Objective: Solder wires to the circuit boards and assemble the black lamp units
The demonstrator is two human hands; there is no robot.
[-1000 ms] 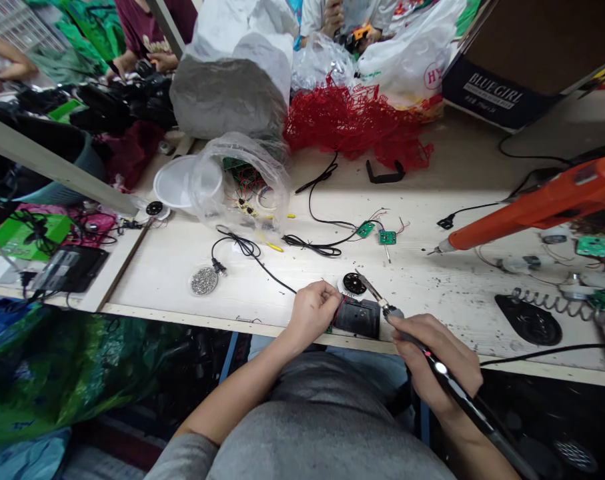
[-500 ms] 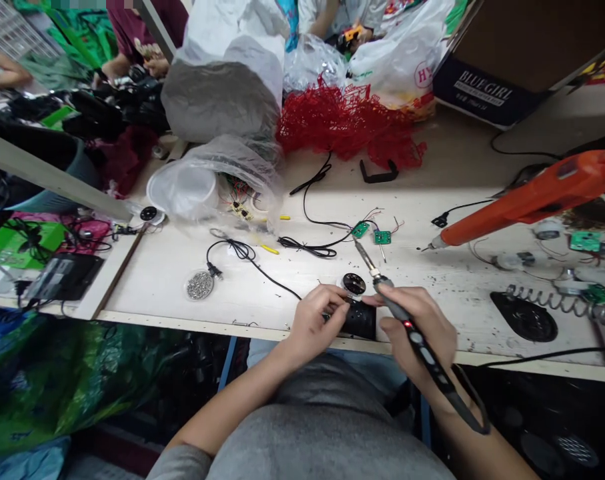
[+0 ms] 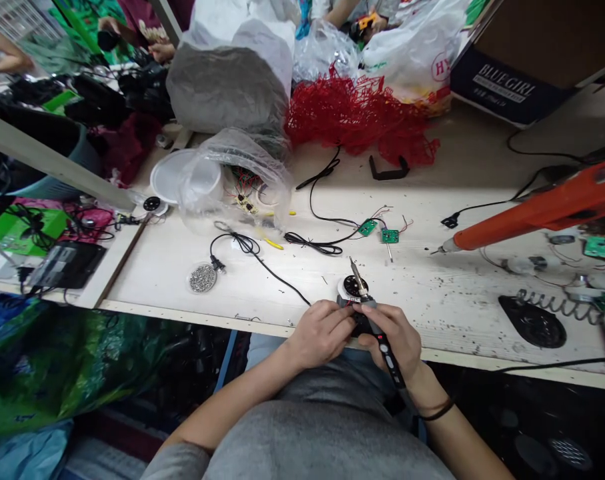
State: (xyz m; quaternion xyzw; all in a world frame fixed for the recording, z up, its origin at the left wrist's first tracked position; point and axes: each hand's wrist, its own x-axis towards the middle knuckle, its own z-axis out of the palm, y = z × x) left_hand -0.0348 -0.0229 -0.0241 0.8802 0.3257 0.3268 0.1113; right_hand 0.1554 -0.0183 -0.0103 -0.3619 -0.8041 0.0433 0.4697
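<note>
My right hand [image 3: 399,333] is wrapped round a soldering iron [image 3: 383,343] with a dark handle and a small red light. The iron's metal tip points away from me, over a round black-and-white part [image 3: 353,285]. This part sits at the end of a dark device [image 3: 361,325] at the table's front edge, mostly covered by my hands. Curled fingers of my left hand [image 3: 322,337] grip the device's left side; what lies between the fingertips is hidden. Both hands are close together. Beyond them lie two green circuit boards [image 3: 390,236] with thin wires.
An orange electric screwdriver [image 3: 522,213] juts in from the right, above a coiled spring [image 3: 557,303] and black plate [image 3: 532,323]. Left are a dish of screws [image 3: 202,278] and a black cable [image 3: 277,277]. Red netting [image 3: 352,113], bags and a carton [image 3: 507,80] stand behind. Other people work at the back.
My right hand has moved left and inward, bringing the soldering iron over the round part. The left hand stays at the device. The view has shifted slightly.
</note>
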